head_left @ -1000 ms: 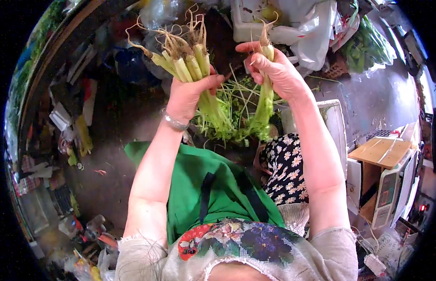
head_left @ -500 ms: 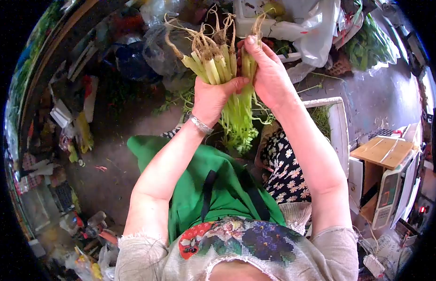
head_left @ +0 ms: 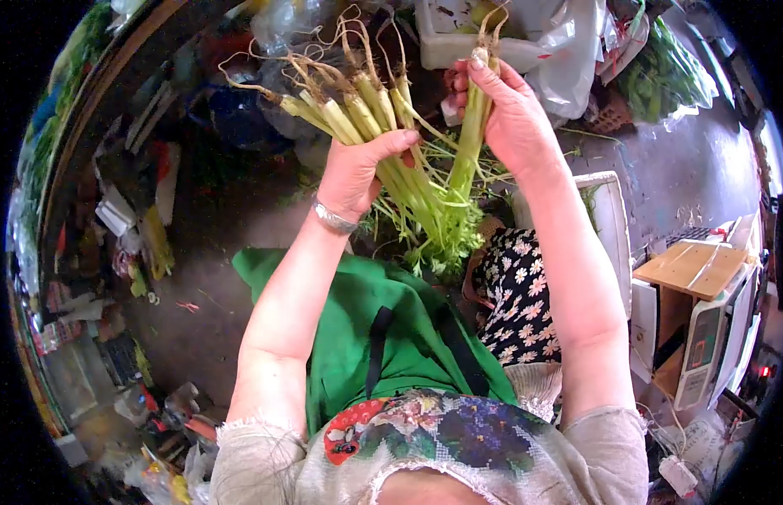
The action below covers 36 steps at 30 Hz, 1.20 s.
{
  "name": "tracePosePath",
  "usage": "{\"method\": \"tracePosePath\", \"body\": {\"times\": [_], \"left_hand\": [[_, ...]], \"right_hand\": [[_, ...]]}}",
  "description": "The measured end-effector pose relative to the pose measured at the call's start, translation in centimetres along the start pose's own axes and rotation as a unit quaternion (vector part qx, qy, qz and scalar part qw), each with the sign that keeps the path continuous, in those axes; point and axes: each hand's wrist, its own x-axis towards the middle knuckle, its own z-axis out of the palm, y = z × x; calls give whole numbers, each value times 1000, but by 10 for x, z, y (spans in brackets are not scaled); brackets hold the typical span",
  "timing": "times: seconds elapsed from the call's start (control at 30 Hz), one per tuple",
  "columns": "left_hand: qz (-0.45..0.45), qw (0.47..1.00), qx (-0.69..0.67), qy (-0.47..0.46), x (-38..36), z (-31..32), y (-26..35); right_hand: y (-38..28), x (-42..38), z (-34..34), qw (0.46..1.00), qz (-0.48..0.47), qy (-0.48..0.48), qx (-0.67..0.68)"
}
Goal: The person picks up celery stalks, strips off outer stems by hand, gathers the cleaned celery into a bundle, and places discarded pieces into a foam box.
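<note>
A bunch of celery [head_left: 358, 118] with pale stalks and thin, stringy roots upward is gripped by my left hand [head_left: 358, 172], fingers wrapped round the stalks. To the right of it, my right hand [head_left: 516, 114] pinches one or two separate celery stalks [head_left: 470, 139] just below their roots. The leafy tops [head_left: 446, 240] of both hang downward and still mingle below the hands. My right fingertips are partly hidden behind the stalks. Beneath my left arm spreads a green apron [head_left: 358, 311] on my lap.
A white foam box [head_left: 433, 52] and clear plastic bags lie ahead. Bagged greens [head_left: 660, 76] are at the far right. Beside my right forearm stands another white box [head_left: 614, 219]. A scale with a wooden board [head_left: 692, 269] sits to the right. Clutter lines the left side.
My hands have moved apart. The right one has drawn its celery up and right, out from the bunch, while the left has shifted slightly left with the rest, which now fans out.
</note>
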Motion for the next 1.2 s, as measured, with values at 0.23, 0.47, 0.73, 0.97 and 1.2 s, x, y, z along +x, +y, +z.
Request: {"method": "tracePosePath", "body": {"times": [0.23, 0.47, 0.73, 0.97, 1.2], "left_hand": [[-6, 1000, 13, 1, 5, -7, 8], [16, 990, 99, 103, 15, -8, 3], [13, 991, 119, 63, 21, -7, -7], [29, 995, 97, -24, 20, -4, -8], [30, 997, 68, -30, 9, 11, -17]], "right_hand": [[-10, 13, -21, 962, -140, 79, -219], [-29, 11, -26, 955, -184, 55, -228], [-40, 4, -23, 948, -161, 42, -273], [-20, -4, -6, 953, -114, -83, -267], [-5, -10, 13, 950, -125, -99, -267]]}}
